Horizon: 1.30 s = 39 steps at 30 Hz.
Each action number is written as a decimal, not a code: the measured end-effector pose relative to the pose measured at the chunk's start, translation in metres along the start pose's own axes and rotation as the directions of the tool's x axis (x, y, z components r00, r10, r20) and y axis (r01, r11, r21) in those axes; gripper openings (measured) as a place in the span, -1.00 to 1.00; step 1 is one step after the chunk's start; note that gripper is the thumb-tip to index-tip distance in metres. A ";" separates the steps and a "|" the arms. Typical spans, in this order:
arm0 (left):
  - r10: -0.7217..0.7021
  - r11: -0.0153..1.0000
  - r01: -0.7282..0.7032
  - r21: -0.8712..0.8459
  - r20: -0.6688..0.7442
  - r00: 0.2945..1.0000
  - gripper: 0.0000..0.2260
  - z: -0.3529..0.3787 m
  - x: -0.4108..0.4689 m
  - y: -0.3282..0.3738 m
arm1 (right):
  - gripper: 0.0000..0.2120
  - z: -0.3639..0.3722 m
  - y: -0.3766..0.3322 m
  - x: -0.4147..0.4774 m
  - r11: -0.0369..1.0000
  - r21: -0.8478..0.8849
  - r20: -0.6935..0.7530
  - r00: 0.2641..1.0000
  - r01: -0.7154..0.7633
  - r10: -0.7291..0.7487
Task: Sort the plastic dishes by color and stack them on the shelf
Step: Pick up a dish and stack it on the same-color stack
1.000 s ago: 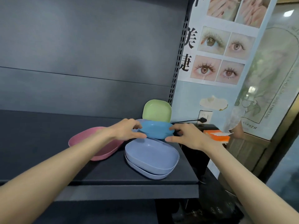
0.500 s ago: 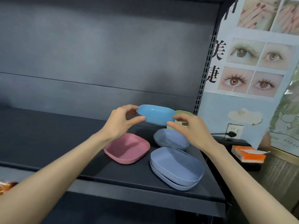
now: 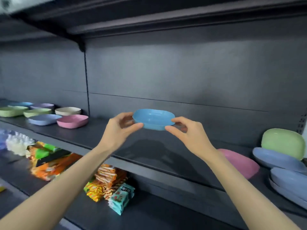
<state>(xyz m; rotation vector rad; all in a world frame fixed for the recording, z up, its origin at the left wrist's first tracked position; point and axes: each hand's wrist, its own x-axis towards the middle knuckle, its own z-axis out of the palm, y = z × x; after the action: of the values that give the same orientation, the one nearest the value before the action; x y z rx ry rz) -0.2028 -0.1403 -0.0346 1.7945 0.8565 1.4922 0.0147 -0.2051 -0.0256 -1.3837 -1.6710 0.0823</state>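
Dark grey shelf under both hands. Between them, lifted clear of it: light blue dish, pinched at one end by left hand, at the other by right hand. Right of right hand: pink dish, lavender dishes, green dish. Far left of left hand: mixed dishes.

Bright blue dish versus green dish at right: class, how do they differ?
The bright blue dish is pinched level in mid-air by the left hand and right hand; the green dish leans on a lavender-blue dish. The bright blue dish is vivid; the green dish is pale. Both are rounded rectangles.
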 end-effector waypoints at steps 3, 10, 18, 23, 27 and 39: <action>0.000 1.000 0.001 0.021 -0.038 0.999 -0.71 -0.068 -0.005 -0.022 | -0.60 0.064 -0.034 0.010 0.997 0.079 0.042 0.999 0.006 -0.010; -0.026 0.997 0.036 0.072 -0.125 0.992 -0.63 -0.191 0.011 -0.058 | -0.57 0.175 -0.098 0.056 0.990 0.133 0.108 0.992 0.057 -0.072; -0.039 0.993 0.063 0.102 -0.220 0.975 -0.72 -0.288 0.061 -0.111 | -0.57 0.286 -0.135 0.132 0.979 0.182 0.146 0.983 0.088 -0.115; -0.051 0.992 0.080 0.097 -0.268 0.962 -0.73 -0.354 0.108 -0.155 | -0.54 0.369 -0.152 0.191 0.968 0.240 0.158 0.981 0.074 -0.114; -0.051 0.990 0.088 0.107 -0.306 0.951 -0.74 -0.417 0.145 -0.183 | -0.55 0.442 -0.178 0.241 0.954 0.292 0.170 0.978 0.068 -0.122; -0.028 0.978 0.107 0.181 -0.394 0.919 -0.69 -0.637 0.228 -0.278 | -0.55 0.665 -0.273 0.359 0.917 0.382 0.202 0.958 0.114 -0.203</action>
<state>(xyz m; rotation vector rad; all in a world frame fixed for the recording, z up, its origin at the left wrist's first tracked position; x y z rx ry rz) -0.8209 0.2507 -0.0372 1.6034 1.2921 1.8049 -0.6089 0.3024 -0.0290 -0.9797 -1.8472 0.4606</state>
